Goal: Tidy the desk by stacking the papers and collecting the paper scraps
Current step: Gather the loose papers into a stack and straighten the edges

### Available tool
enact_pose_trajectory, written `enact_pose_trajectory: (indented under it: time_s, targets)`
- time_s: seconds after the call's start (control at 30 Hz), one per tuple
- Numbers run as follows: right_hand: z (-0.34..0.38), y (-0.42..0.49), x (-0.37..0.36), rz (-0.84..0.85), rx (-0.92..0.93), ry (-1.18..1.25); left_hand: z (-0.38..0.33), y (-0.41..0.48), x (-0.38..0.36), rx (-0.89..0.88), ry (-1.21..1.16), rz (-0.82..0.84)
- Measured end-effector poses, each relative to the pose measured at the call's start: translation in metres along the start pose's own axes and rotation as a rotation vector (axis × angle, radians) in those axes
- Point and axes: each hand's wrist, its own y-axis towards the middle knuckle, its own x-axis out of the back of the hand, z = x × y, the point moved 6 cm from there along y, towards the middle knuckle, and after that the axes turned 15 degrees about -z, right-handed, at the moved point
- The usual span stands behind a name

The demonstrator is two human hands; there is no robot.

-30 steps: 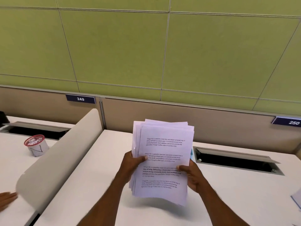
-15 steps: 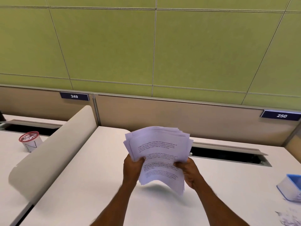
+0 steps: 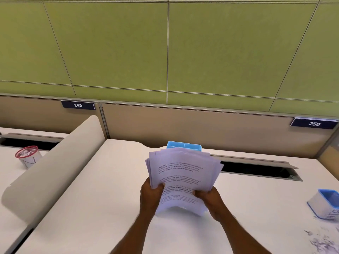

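Note:
A loose stack of printed white papers (image 3: 183, 173) stands almost upright over the middle of the white desk (image 3: 95, 198), its sheets fanned unevenly at the top and its lower edge curled against the desk. My left hand (image 3: 150, 196) grips the stack's left side with the thumb on the front sheet. My right hand (image 3: 211, 200) grips the lower right side the same way. A scatter of small paper scraps (image 3: 322, 242) lies on the desk at the far right, near the front.
A blue tray (image 3: 183, 145) peeks out behind the papers. A blue-rimmed white box (image 3: 324, 204) stands at the right, beside the scraps. An open cable slot (image 3: 256, 169) runs along the back. A beige divider (image 3: 53, 169) separates the neighbouring desk, where a red-rimmed cup (image 3: 28, 156) stands.
Both hands have lowered the stack, so its bottom edge now curls on the desk. My view has swung right and down, bringing in the blue tray, the box and the scraps.

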Motion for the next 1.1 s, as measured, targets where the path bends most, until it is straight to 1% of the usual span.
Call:
enact_pose_trajectory:
  time_s: [0.07, 0.13, 0.2, 0.3, 0.4, 0.5, 0.6, 0.73, 0.8, 0.87, 0.9, 0.93, 1.0, 1.1]
  targets:
    - [-0.005, -0.002, 0.004, 0.004, 0.017, -0.037, 0.007, -0.005, -0.002, -0.007, 0.040, 0.013]
    - [-0.016, -0.004, 0.005, 0.021, 0.023, -0.137, 0.021, -0.012, -0.004, 0.001, 0.113, 0.051]
    - [-0.023, -0.004, 0.007, -0.006, 0.024, -0.196, 0.031, -0.015, -0.005, 0.000, 0.174, 0.078]
    - [-0.019, 0.001, 0.009, -0.076, 0.053, -0.226, 0.023, -0.013, -0.007, -0.020, 0.195, 0.065]
    - [-0.011, 0.005, 0.008, -0.101, 0.068, -0.223, 0.011, -0.008, -0.009, -0.049, 0.169, 0.035]
    - [-0.013, 0.007, 0.006, -0.088, 0.051, -0.267, 0.016, -0.007, -0.012, -0.012, 0.188, 0.061]
    - [-0.023, 0.007, 0.008, -0.113, 0.035, -0.383, 0.030, -0.011, -0.014, 0.008, 0.281, 0.106]
    - [-0.016, 0.010, 0.014, -0.184, 0.120, -0.499, 0.031, -0.006, -0.014, -0.002, 0.358, 0.123]
    - [-0.009, 0.012, 0.016, -0.165, 0.161, -0.551, 0.023, 0.002, -0.015, 0.000, 0.399, 0.115]
    - [0.000, 0.015, 0.015, -0.114, 0.194, -0.593, 0.009, 0.014, -0.013, -0.001, 0.413, 0.053]
    - [0.004, 0.016, 0.014, -0.084, 0.205, -0.607, -0.003, 0.021, -0.012, -0.036, 0.433, 0.008]
    - [0.008, 0.017, 0.014, -0.061, 0.210, -0.622, -0.018, 0.026, -0.010, -0.109, 0.460, -0.031]
    - [0.017, 0.020, 0.013, -0.035, 0.220, -0.664, -0.054, 0.035, -0.012, -0.351, 0.513, -0.067]
    - [0.030, 0.024, 0.013, -0.007, 0.248, -0.728, -0.107, 0.043, -0.023, -0.733, 0.618, -0.014]
